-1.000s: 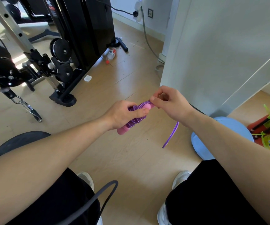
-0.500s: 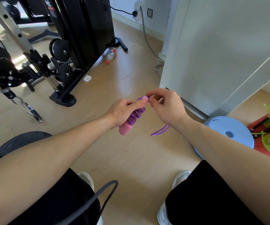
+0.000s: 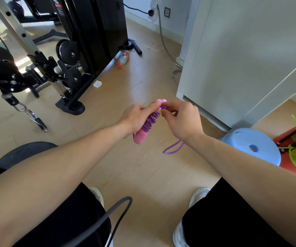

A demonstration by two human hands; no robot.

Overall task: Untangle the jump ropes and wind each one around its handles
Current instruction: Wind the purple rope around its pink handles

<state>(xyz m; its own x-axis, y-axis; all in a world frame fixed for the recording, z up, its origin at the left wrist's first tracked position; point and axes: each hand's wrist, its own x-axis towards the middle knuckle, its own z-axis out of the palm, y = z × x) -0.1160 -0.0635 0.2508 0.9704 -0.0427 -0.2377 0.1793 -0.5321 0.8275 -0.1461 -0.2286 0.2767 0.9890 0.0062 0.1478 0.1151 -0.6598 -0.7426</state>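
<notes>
Winding looks nearly done: the left hand (image 3: pixel 134 118) keeps a closed grip on the pink handles (image 3: pixel 140 138), coiled with purple rope (image 3: pixel 151 120), above the floor (image 3: pixel 143 175). The right hand (image 3: pixel 183 120) pinches the rope, a short loop (image 3: pixel 173 148) dangling. A grey rope (image 3: pixel 120 209) on the lap (image 3: pixel 72 220) seems unwound.
</notes>
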